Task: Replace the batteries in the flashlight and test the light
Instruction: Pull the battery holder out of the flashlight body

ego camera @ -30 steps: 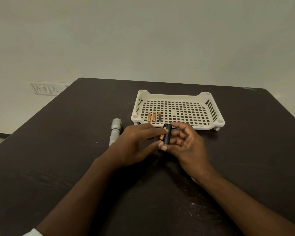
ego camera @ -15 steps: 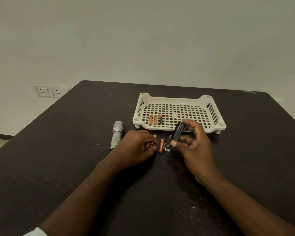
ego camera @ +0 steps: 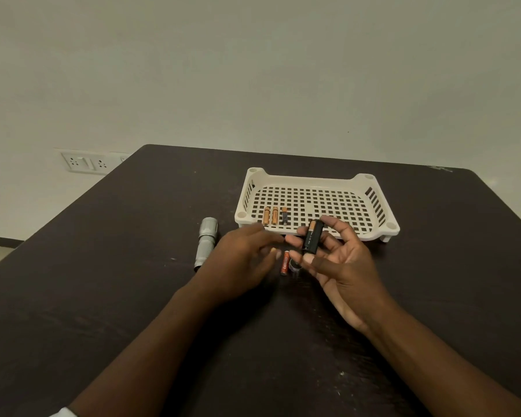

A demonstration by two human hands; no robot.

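Moved since half a second ago: right hand now turned palm-up and lifted a bit, black battery holder swung more upright; left hand reaching toward it with fingers stretched out, blurry from motion.
Right hand: curled round the battery holder, thumb at the lower end, fingertips wrapped behind the top. Palm facing the camera.
Battery holder: black cylinder, near upright with a slight tilt, held above the desk just in front of the tray. One orange-topped battery showing in a slot near its upper end.
Left hand: fingers loose and extended, nothing gripped as far as visible, fingertips just short of the right hand's fingers. Too smeared to call exact finger positions.
Loose battery: orange and red, lying flat on the desk between the two hands.
End cap: small dark round piece right next to the loose battery, partly hidden by the right thumb.
Flashlight body: silver, lying on the desk left of the left hand, wide head pointing away.
Tray: cream plastic with a grid floor, sitting beyond the hands.
Tray contents: three small batteries side by side near the front-left corner, two orange, one darker.
Background: wall sockets on the wall, far left.
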